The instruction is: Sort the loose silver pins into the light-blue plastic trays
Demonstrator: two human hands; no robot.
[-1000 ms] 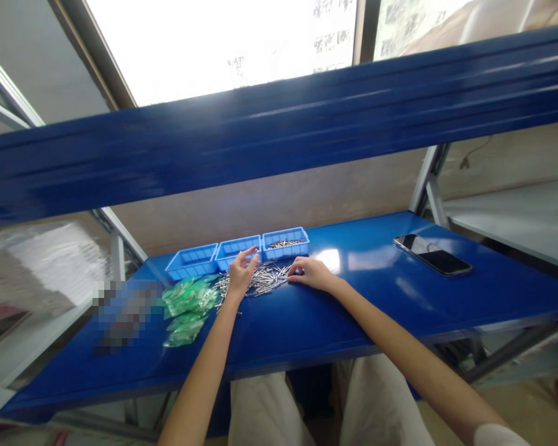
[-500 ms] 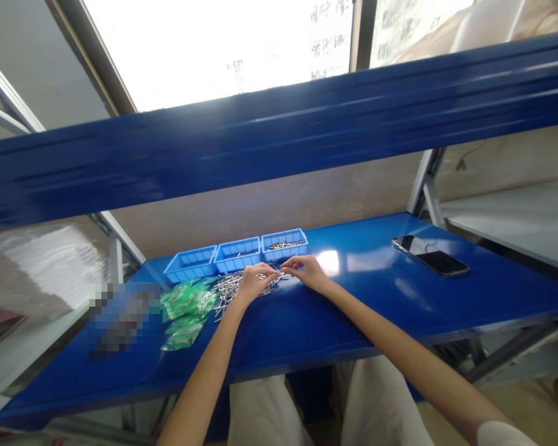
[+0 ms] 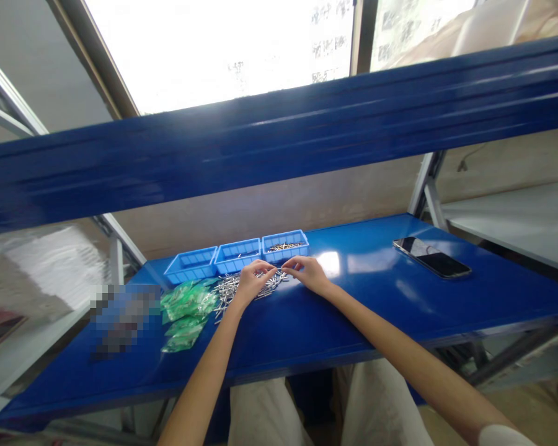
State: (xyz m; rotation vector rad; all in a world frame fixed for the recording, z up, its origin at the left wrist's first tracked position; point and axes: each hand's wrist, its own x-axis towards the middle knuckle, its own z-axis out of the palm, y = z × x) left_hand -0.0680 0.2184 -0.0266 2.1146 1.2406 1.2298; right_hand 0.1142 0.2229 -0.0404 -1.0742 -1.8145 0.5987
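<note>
Several thin silvery metal pins [image 3: 226, 288] lie in a loose pile on the blue table. Over the pile's right part, my left hand [image 3: 255, 279] is pinched at the fingertips, with a small thin metal pin between it and my right hand. My right hand [image 3: 305, 272] pinches the other end of that pin, just right of the pile. Behind the hands stand three light blue bins: the right bin [image 3: 285, 255] holds several brownish and silvery pins, the middle bin [image 3: 237, 264] a few, and the left bin [image 3: 190, 272] shows none.
Green plastic bags [image 3: 186, 310] lie left of the pile. A phone [image 3: 434, 257] rests on the right of the blue table [image 3: 307, 334]. A blue shelf beam [image 3: 260, 142] crosses above the table. A blurred patch covers the table's left end.
Both hands stay nearly in place, still pinching fingertip to fingertip. The thin pin between them now lies more level.
</note>
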